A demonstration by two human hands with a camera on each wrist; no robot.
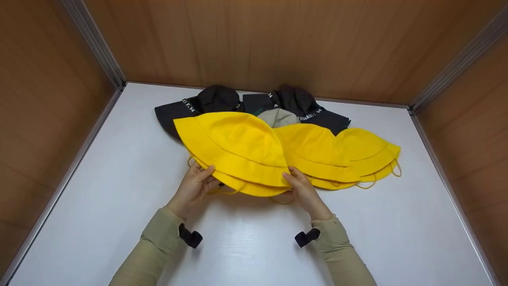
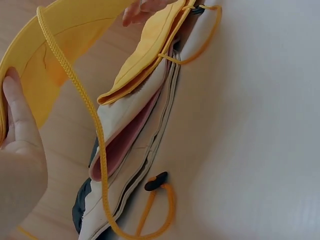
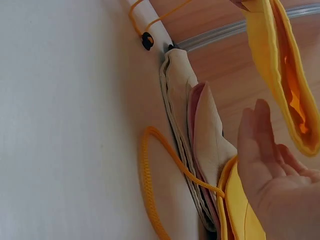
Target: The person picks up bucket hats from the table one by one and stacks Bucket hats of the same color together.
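Note:
A yellow brimmed hat (image 1: 242, 151), folded flat with a double brim, is held up over the table's middle. My left hand (image 1: 192, 186) grips its left brim, thumb on the near face. At the right corner of that brim, my right hand (image 1: 303, 188) pinches it, thumb in front; the right wrist view shows its other fingers (image 3: 255, 140) nearly straight beside the fabric. An orange chin cord (image 2: 102, 150) dangles from the hat, with a black toggle (image 2: 156, 181) in view. More yellow hats (image 1: 363, 151) lie overlapping on the right.
Behind stand dark caps with white lettering, one on the left (image 1: 218, 99) and one on the right (image 1: 295, 99). A beige hat (image 1: 279, 117) sits between them, partly covered. Wooden panels (image 1: 254, 43) with metal edges enclose the white table (image 1: 254, 246).

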